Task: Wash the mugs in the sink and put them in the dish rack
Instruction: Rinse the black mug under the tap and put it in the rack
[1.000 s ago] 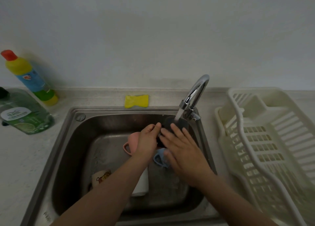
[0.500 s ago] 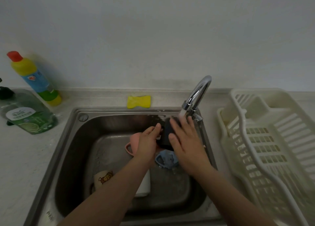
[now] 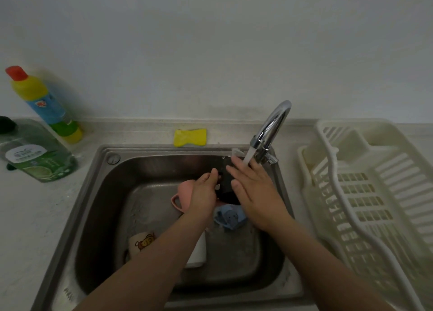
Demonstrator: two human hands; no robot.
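Observation:
I hold a black mug (image 3: 226, 186) between both hands over the steel sink (image 3: 93, 193), under water running from the chrome tap (image 3: 273, 125). My left hand (image 3: 203, 193) grips the mug's left side. Over its right side lies my right hand (image 3: 255, 193), fingers straight, with the stream falling on them. Below in the basin lie a pink mug (image 3: 184, 194), a blue mug (image 3: 230, 218) with an elephant picture, and a cream mug (image 3: 141, 242) with a bear picture. A white mug (image 3: 199, 252) shows partly under my left forearm.
A cream plastic dish rack (image 3: 365, 193) stands on the counter right of the sink. A yellow sponge (image 3: 190, 137) lies behind the basin. At the left stand a yellow and blue bottle (image 3: 44, 104) and a green detergent bottle (image 3: 37, 156).
Both hands have lifted the black mug up toward the tap. My right hand has slid over the mug into the water stream.

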